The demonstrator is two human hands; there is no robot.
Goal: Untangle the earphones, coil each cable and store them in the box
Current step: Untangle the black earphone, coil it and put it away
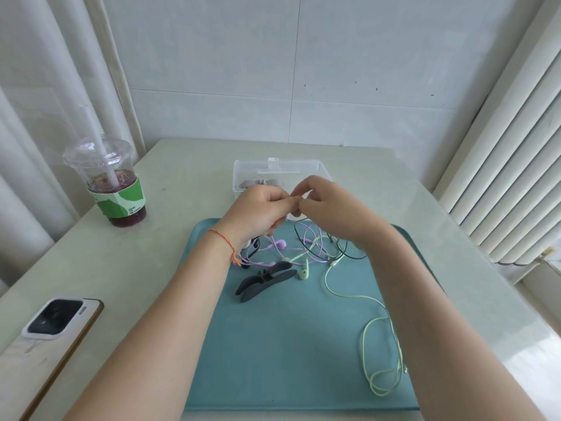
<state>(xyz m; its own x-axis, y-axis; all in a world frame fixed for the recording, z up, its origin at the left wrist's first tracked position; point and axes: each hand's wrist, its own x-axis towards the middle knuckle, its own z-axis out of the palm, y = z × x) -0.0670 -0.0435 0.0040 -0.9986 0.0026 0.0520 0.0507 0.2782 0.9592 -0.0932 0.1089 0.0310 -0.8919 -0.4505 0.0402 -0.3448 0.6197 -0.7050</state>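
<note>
Forearms low over teal tray (212, 375), left hand (258, 209) and right hand (326, 205) pinching cable above purple/black/green earphones (303, 250) before clear box (279, 174); hard pull likely tightens knot, drags green cable (376, 344) off.

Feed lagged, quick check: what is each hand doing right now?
Left hand: fingers curled, pinching a thin cable above the tangle of earphones.
Right hand: fingers curled, pinching at the same spot; which cable cannot be told.
</note>
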